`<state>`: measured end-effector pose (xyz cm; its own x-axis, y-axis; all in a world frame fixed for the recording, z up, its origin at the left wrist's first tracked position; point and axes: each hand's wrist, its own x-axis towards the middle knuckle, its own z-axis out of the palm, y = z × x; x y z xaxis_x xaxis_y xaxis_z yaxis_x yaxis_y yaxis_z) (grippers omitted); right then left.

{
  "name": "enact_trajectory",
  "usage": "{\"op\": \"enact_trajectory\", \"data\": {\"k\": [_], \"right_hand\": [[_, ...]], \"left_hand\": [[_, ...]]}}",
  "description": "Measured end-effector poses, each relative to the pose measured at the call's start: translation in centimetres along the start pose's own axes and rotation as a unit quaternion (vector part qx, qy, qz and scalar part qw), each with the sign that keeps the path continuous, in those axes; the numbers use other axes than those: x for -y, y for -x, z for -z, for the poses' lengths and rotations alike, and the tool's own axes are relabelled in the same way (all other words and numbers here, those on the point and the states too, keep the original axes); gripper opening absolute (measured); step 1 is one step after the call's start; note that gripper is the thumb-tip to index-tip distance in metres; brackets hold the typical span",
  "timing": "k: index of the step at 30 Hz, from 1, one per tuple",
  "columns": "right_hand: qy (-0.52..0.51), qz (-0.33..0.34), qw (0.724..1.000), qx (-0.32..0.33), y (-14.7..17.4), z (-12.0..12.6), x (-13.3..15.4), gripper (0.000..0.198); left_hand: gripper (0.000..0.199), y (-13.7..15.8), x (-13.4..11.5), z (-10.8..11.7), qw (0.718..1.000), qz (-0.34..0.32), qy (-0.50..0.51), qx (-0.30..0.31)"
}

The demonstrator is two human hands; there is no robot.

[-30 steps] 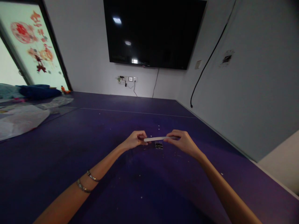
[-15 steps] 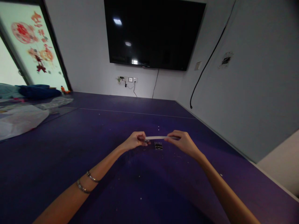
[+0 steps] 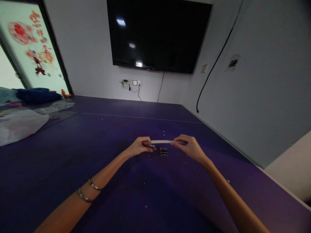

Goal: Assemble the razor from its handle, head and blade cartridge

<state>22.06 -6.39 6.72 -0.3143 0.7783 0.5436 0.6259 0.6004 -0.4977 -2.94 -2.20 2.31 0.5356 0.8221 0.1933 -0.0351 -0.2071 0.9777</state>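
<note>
A flat white strip, much like a ribbon cable, runs level between my two hands above the purple surface. My left hand is closed in a pinch on its left end. A small shiny dark piece sits at the fingertips of that same hand; its kind is too small to make out. At the right end, my right hand pinches the strip between thumb and fingers. Below the strip, between the hands, a small dark square piece that looks like a circuit board lies on the surface.
The purple surface carries small white specks. White plastic bags and dark blue cloth lie at the far left. A television hangs on the back wall above sockets. A black cable dangles along the right wall.
The view has shifted very slightly. Both hands keep their hold on the strip, with hardly any movement.
</note>
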Motion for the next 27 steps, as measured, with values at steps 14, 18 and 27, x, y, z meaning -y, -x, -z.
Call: {"op": "enact_trajectory", "data": {"k": [14, 18, 27], "right_hand": [[-0.049, -0.002, 0.998, 0.027, 0.1, -0.3, -0.6, 0.025], [-0.046, -0.014, 0.999, 0.006, 0.2, -0.6, -1.1, 0.024], [-0.045, 0.005, 0.999, 0.014, 0.0, -0.4, -0.8, 0.023]], "left_hand": [[0.025, 0.1, -0.3, -0.1, 1.000, -0.003, -0.005, -0.010], [0.028, 0.1, -0.2, -0.1, 1.000, -0.013, 0.000, -0.005], [0.025, 0.3, -0.6, -0.3, 1.000, -0.012, -0.003, -0.009]]}}
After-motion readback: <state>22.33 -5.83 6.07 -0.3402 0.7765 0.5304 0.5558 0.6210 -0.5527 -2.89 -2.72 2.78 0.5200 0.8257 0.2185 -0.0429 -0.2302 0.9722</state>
